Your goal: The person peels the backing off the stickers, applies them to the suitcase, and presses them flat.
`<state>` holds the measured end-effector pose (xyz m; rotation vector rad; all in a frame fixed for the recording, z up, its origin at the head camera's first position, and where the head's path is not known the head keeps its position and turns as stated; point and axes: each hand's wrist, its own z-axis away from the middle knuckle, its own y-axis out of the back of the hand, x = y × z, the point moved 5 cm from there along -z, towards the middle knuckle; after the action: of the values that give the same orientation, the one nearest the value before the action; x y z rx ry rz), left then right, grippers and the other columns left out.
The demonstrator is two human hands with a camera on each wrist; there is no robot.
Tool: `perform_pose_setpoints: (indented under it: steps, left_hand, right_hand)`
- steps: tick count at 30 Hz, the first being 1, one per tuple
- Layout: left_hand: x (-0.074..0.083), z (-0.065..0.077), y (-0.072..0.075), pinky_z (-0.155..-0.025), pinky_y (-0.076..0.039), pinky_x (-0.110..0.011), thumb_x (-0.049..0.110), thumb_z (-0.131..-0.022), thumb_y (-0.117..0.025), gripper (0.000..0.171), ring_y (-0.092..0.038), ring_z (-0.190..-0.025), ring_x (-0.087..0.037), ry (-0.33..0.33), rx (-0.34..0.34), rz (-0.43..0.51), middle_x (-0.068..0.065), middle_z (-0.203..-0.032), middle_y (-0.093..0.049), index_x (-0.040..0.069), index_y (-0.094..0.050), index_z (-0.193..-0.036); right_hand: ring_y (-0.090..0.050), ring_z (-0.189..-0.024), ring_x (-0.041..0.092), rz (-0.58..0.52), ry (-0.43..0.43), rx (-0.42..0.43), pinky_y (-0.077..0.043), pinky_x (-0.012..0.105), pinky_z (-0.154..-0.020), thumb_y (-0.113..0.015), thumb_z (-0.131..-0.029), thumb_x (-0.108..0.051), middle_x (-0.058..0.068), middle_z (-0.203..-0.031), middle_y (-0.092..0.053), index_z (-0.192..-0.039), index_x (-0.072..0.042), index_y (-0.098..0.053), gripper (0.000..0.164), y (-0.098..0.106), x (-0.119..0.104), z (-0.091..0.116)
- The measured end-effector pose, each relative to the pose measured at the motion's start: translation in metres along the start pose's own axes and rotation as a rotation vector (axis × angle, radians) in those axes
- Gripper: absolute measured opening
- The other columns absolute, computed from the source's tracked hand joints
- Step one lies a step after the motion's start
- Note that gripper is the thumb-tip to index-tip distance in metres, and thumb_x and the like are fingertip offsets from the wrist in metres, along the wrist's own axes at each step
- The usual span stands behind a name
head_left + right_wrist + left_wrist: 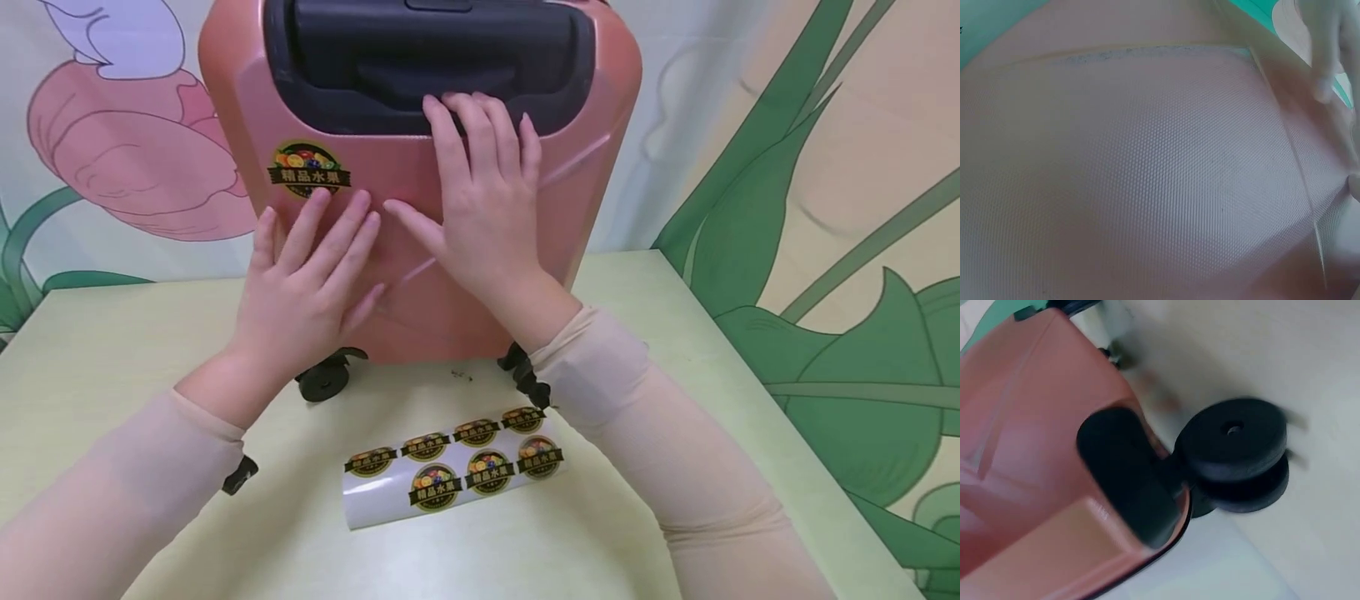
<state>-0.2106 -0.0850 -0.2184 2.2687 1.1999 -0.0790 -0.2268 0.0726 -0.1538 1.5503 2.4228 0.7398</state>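
Observation:
A pink suitcase [435,333] stands upright on the table, its black handle recess [322,104] at the top. On the upper left of its front is a round black-and-gold fruit sticker [307,158]. My left hand [292,292] lies with fingers extended just below it, fingertips at the sticker's lower edge. Over the upper front, my right hand [491,204] spreads its fingers up to the lower rim of the recess, thumb out toward the sticker. The left wrist view shows a suitcase corner with a black wheel [1233,437]; the right wrist view shows its fine-textured pink surface [1166,156].
A curled white sheet of stickers [386,504], holding several like the one on the case, lies in front of the suitcase. A small black object [240,475] is partly hidden by the left sleeve. Behind the table hangs a plant-patterned backdrop [847,375].

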Motion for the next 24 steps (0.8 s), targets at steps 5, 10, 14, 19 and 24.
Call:
perform_pose_setpoints:
  steps: [5, 10, 14, 19, 24]
  left_hand:
    - [-0.023, -0.015, 0.011, -0.106, -0.009, -0.057, 0.039, -0.091, -0.050, 0.063, -0.018, -0.139, -0.030, 0.178, 0.032, -0.035, -0.005, -0.152, -0.026, 0.012, -0.032, -0.146]
    - [-0.026, -0.023, 0.010, -0.106, -0.009, -0.057, 0.043, -0.092, -0.048, 0.064, -0.019, -0.139, -0.029, 0.212, 0.029, -0.062, -0.004, -0.151, -0.027, 0.013, -0.032, -0.146]
    - [-0.012, -0.017, 0.003, -0.105, -0.012, -0.057, 0.043, -0.094, -0.044, 0.061, -0.021, -0.139, -0.027, 0.099, 0.013, -0.086, -0.004, -0.151, -0.028, 0.012, -0.032, -0.146]
    - [-0.002, -0.004, -0.002, -0.106, -0.010, -0.056, 0.041, -0.097, -0.039, 0.059, -0.018, -0.139, -0.026, 0.010, -0.030, -0.053, -0.004, -0.153, -0.023, 0.009, -0.030, -0.146]
    - [-0.023, -0.008, 0.006, -0.107, -0.008, -0.056, 0.044, -0.092, -0.048, 0.067, -0.016, -0.140, -0.025, 0.163, 0.015, -0.051, -0.006, -0.153, -0.022, 0.012, -0.028, -0.147]
  right_hand:
    - [-0.030, -0.128, 0.029, -0.007, 0.009, 0.018, -0.007, 0.045, -0.110, -0.048, -0.087, -0.058, 0.014, -0.134, -0.043, -0.135, -0.004, -0.043, 0.072, 0.001, 0.001, 0.000]
    - [-0.030, -0.128, 0.029, -0.009, 0.007, 0.016, -0.006, 0.045, -0.110, -0.047, -0.087, -0.058, 0.014, -0.134, -0.043, -0.135, -0.004, -0.043, 0.072, 0.002, -0.001, -0.001]
    - [-0.030, -0.129, 0.029, -0.011, 0.002, 0.018, -0.006, 0.044, -0.110, -0.047, -0.088, -0.057, 0.014, -0.134, -0.043, -0.135, -0.004, -0.043, 0.072, 0.002, -0.002, -0.002]
    - [-0.030, -0.129, 0.028, -0.002, 0.010, 0.003, -0.005, 0.044, -0.110, -0.047, -0.088, -0.057, 0.014, -0.135, -0.042, -0.136, -0.004, -0.042, 0.072, 0.000, -0.002, -0.002]
    - [-0.029, -0.129, 0.029, -0.005, 0.015, 0.004, -0.006, 0.045, -0.110, -0.046, -0.087, -0.058, 0.014, -0.134, -0.042, -0.136, -0.004, -0.042, 0.072, -0.002, -0.003, -0.002]
